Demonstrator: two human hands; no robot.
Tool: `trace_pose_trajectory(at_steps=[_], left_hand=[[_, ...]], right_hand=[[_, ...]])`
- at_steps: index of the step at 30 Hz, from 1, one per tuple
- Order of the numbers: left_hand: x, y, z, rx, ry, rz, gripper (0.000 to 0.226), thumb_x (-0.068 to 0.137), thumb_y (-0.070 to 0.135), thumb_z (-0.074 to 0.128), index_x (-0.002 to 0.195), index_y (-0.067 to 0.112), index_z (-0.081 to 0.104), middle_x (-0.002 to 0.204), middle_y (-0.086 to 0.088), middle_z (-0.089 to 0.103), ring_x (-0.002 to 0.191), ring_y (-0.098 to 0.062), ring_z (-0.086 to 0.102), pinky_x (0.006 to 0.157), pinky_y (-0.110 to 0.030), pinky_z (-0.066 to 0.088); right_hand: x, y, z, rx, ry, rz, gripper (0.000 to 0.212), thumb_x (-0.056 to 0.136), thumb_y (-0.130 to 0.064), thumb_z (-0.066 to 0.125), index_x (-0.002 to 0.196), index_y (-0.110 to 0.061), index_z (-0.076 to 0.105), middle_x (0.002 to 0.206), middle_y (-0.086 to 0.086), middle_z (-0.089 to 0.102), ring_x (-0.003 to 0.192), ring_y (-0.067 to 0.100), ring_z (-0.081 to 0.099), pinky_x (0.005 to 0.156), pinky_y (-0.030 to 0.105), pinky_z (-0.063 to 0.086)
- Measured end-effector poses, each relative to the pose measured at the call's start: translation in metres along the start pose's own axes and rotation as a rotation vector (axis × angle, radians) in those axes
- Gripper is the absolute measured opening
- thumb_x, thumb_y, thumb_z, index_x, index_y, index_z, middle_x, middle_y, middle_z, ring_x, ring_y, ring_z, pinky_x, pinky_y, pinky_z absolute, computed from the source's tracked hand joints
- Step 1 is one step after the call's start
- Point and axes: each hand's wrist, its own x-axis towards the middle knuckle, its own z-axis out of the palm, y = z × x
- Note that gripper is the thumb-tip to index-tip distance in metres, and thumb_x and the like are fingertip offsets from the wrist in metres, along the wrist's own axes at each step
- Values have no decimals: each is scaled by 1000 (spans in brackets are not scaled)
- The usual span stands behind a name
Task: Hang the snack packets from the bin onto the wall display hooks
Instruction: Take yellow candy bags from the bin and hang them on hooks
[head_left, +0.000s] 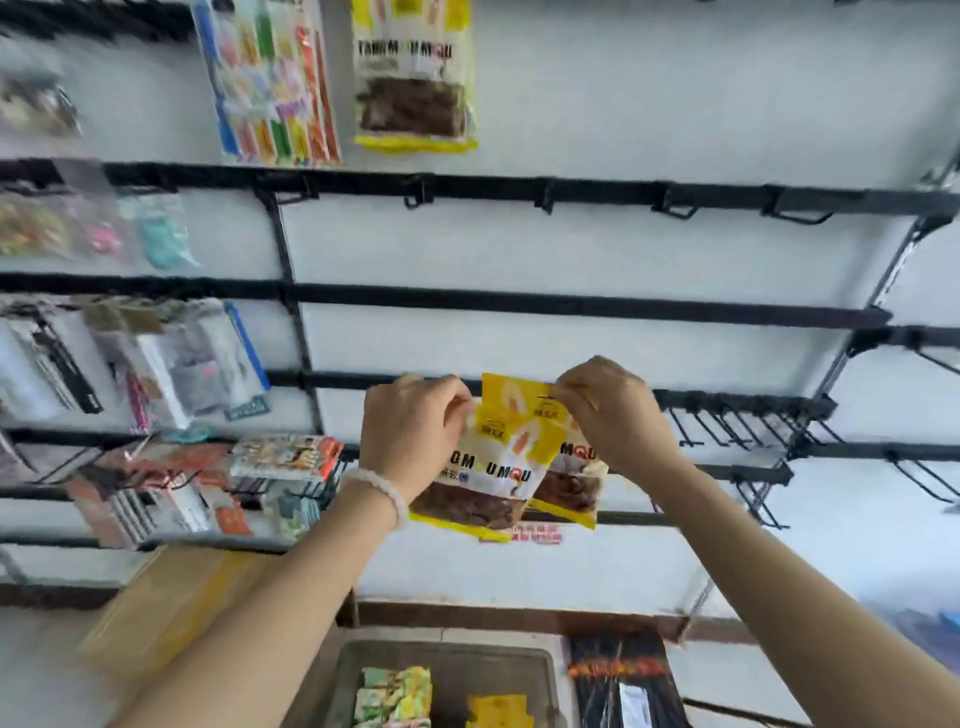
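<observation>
**Head view: two yellow packets held up against the rail wall**

Head camera looks up a white wall crossed by black rails (571, 304) with hooks (680, 210). At centre, both hands are raised with glossy yellow snack packets between them. The left hand (410, 431), a pale bead bracelet (387, 491) on its wrist, pinches the upper left corner of the front packet (483, 478), whose clear window shows dark brown pieces. At its 3 o'clock the right hand (613, 415) pinches the top of the rear packet (576, 486), which overlaps behind. At 12 o'clock another yellow packet (413, 78) hangs high. At 6 o'clock a grey bin (545, 670) holds green and yellow packs.
</observation>
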Motion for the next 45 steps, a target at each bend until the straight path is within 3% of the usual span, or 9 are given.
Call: trace_pose_trajectory(at_steps=[5,10,14,21,25,31,35,41,45], left_hand=[[60,-2,-29,-35,123,77,9,78,26,72,73,24,65,60,11,64,63,-18,60,60,-33,47],[115,-10,-45,-68,193,148,9,81,27,69,74,25,63,55,14,62,63,-16,58,61,-31,44],[153,-8,-53,-73,267,164,8,81,26,68,74,24,64,58,12,63,68,-16,56,63,-28,36],[214,5,-62,-79,325,187,6,82,28,67,78,24,67,67,11,66,72,-19,58,62,-30,39],[255,18,-69,-60,349,200,10,85,31,63,81,23,67,71,8,68,73,-20,57,64,-33,44],[305,33,-90,-15,421,164,11,88,32,58,82,25,65,71,9,68,88,-22,57,82,-40,37],[330,36,-101,29,483,154,13,89,34,56,86,25,65,76,7,68,84,-22,57,71,-35,37],[355,36,-110,34,511,118,14,89,34,56,88,24,66,75,5,66,84,-23,56,76,-37,39],[365,29,-112,45,533,111,13,90,34,55,87,26,65,72,7,66,85,-21,54,75,-36,35]], right_hand=[[53,-21,-30,-44,123,-34,14,89,-21,58,92,-13,69,87,-6,57,87,17,57,72,26,39],[98,-35,-53,-36,233,-59,10,89,-18,59,88,-14,68,84,-11,55,70,16,58,75,40,49],[127,-44,-72,-64,309,-81,12,88,-20,60,91,-13,69,88,-5,60,81,17,59,75,34,48],[183,-51,-107,-28,367,-114,11,88,-19,60,90,-12,68,93,1,63,74,19,59,77,41,50],[214,-50,-130,-41,397,-144,12,89,-20,59,92,-12,68,95,1,63,80,17,58,75,32,47],[260,-46,-160,-47,441,-217,12,89,-20,59,92,-13,68,95,1,62,84,19,58,76,34,47],[286,-43,-168,-6,451,-240,10,89,-21,58,90,-16,67,95,-1,63,74,19,60,72,33,49],[322,-44,-171,71,443,-214,10,89,-22,55,84,-25,62,97,-6,61,74,21,62,74,37,51],[339,-51,-168,89,436,-239,10,89,-21,55,87,-20,65,96,-4,61,75,21,59,78,39,50]])
